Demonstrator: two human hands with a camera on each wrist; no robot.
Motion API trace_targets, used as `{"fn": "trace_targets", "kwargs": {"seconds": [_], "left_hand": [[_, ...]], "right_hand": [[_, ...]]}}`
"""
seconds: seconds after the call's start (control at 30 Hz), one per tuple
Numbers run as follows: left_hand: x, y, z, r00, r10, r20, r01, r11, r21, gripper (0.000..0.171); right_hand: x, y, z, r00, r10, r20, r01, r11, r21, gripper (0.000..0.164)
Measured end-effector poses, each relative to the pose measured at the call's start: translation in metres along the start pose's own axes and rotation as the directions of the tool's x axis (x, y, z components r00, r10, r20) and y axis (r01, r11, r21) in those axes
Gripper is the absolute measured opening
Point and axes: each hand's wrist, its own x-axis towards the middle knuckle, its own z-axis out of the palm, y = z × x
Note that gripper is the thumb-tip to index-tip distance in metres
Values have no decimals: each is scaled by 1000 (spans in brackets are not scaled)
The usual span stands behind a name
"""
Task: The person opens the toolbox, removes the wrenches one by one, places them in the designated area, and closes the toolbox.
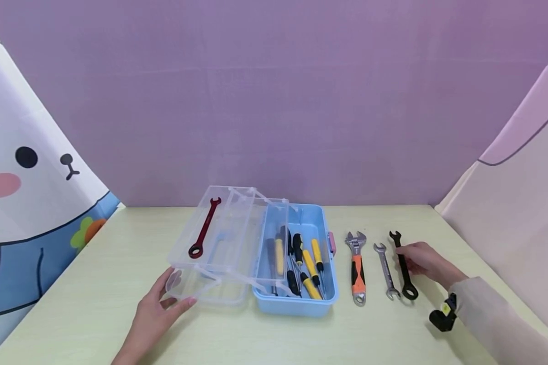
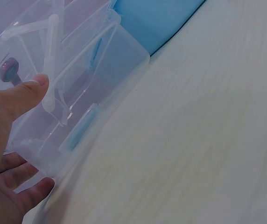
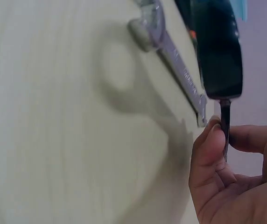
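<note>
My right hand (image 1: 420, 261) pinches a black combination wrench (image 1: 404, 268) between thumb and fingers. In the right wrist view its ring end (image 3: 217, 51) hangs over its shadow on the table. Beside it lies a silver open-end wrench (image 1: 386, 271). My left hand (image 1: 152, 314) is at the outer left edge of a toolbox's clear lid (image 1: 219, 294), its thumb spread apart from the fingers. Those fingers (image 2: 19, 175) are right at the lid's corner. A red combination wrench (image 1: 204, 230) lies in the clear tray (image 1: 233, 233) that is swung out above the lid.
The blue toolbox (image 1: 297, 306) stands mid-table, with several screwdrivers (image 1: 309, 263) with yellow or black handles inside. An adjustable wrench (image 1: 357, 271) with an orange and black handle lies right of it. A purple cloth backdrop (image 1: 274, 101) rises behind the table.
</note>
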Motion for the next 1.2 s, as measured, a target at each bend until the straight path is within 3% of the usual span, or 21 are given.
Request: {"fn": "trace_targets", "kwargs": {"seconds": [0.4,0.77,1.2], "left_hand": [[1,-3,0,1000,-24,19,23,1000,6,94],[-1,-1,0,999,-33,12,33,999,-2,94],[0,0,1,1000,-1,-9,1,1000,-13,91]], "right_hand": [[0,11,-11,997,40,-59,-48,990,-136,28],[2,13,-7,997,-28,-72,14,983,-183,12],[6,10,1,987,-79,-139,32,949,-314,29]]}}
